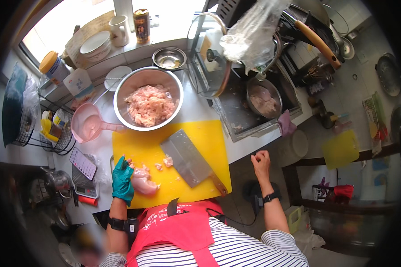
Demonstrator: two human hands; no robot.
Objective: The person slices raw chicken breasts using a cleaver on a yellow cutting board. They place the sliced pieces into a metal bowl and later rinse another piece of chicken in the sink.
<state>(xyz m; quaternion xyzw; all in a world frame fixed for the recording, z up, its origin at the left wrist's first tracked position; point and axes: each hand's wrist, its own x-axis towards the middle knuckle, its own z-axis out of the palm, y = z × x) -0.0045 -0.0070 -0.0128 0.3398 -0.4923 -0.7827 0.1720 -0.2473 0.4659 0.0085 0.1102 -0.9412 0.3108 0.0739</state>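
Observation:
My left hand [122, 182], in a teal glove, rests at the left edge of a yellow cutting board [204, 140]. It lies against a piece of raw chicken [144, 183]; whether its fingers grip the meat is hidden. Small meat scraps [167, 161] lie close by. A cleaver [188, 158] with a wooden handle lies flat on the board, untouched. Behind it, a steel bowl [118, 110] holds chopped raw meat [150, 105]. My bare right hand [261, 164] hangs past the counter's front edge, fingers curled in, nothing visible in it.
A pink ladle [87, 123] stands left of the bowl. A phone [83, 163] and a kitchen scale [88, 191] lie further left. To the right, a metal pan [264, 98] with raw meat sits on the stove [240, 123], near a glass lid [204, 80] and a hanging plastic bag [250, 36].

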